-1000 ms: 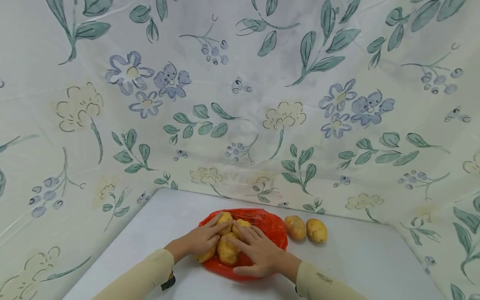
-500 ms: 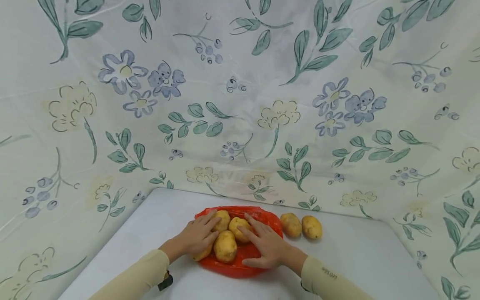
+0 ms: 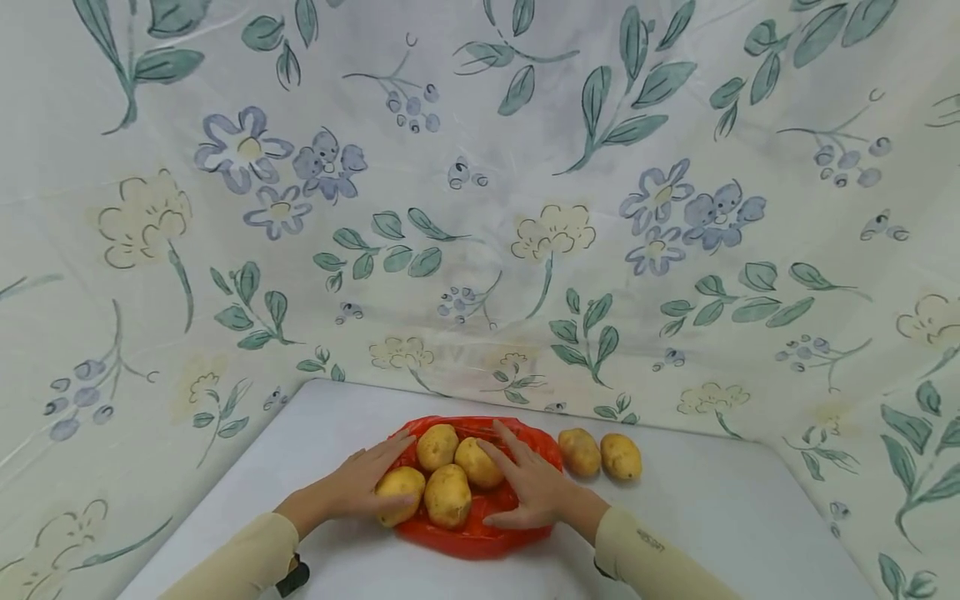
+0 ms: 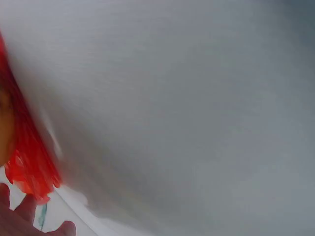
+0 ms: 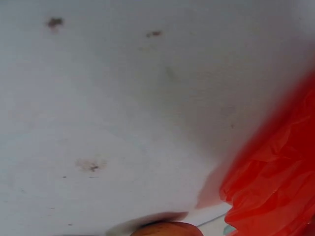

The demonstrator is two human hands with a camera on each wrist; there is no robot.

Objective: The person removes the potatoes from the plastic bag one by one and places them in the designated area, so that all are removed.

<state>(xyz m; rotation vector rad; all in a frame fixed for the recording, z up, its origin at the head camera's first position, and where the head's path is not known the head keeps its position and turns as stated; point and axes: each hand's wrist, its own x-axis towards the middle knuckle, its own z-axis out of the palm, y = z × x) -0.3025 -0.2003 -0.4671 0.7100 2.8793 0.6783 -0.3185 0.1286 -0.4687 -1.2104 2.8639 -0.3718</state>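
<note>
Several yellow potatoes lie together on a spread red plastic bag on the table. One potato sits at the bag's left edge, with my left hand beside it, fingers stretched forward and thumb across its front. A larger potato is at the front middle, and another potato is behind it. My right hand is spread over the bag's right part, fingertips at the right-hand potato. The left wrist view catches the left fingertips near the crumpled bag edge.
Two more potatoes, one next to the other, lie on the white table just right of the bag. A flower-printed cloth rises behind and at the sides. Small brown specks mark the tabletop.
Both hands have drawn apart from over the potatoes. The left hand has moved left, uncovering the left potato, and the right hand has shifted slightly right. The potatoes now lie fully exposed between them.
</note>
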